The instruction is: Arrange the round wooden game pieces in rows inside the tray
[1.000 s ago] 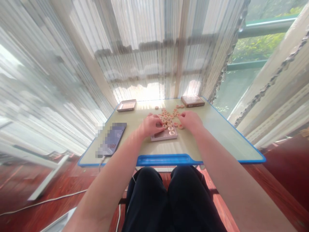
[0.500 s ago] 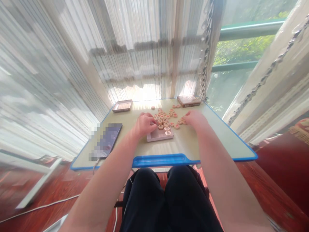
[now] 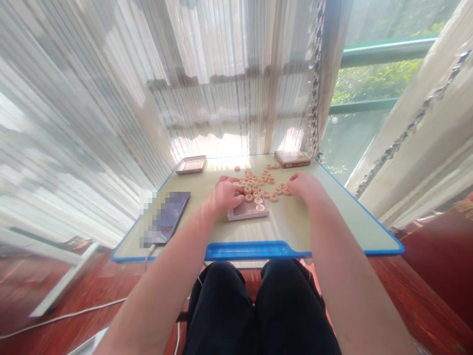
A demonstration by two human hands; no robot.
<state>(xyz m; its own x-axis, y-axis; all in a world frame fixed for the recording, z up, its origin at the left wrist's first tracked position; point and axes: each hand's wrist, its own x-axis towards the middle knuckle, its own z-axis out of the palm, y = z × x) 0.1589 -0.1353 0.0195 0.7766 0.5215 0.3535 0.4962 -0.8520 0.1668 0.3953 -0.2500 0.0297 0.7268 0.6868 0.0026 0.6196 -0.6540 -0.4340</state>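
Wooden Chinese chess pieces (image 3: 249, 198) with dark characters lie in a shallow box tray (image 3: 247, 216), the nearer ones in rows at its right side. My left hand (image 3: 226, 195) reaches over the tray's left edge, thumb and fingers apart beside the pieces; its fingertips seem to touch them. Behind the tray is a loose heap of pieces (image 3: 249, 176). To the right, my right hand (image 3: 305, 186) rests low over the table with fingers curled together, next to a few red-marked pieces (image 3: 283, 187). Whatever its fingertips pinch is hidden.
An empty-looking lid (image 3: 191, 165) lies at the back left and a closed flat box (image 3: 291, 159) at the back right. A tablet (image 3: 168, 217) with a cable is on the left. The table (image 3: 332, 222) has a blue edge and front groove. One piece (image 3: 237, 168) lies apart.
My right hand has drawn slightly right, uncovering red-marked pieces. The fingers of my left hand have spread from a pinch beside the tray. The view has shifted slightly.
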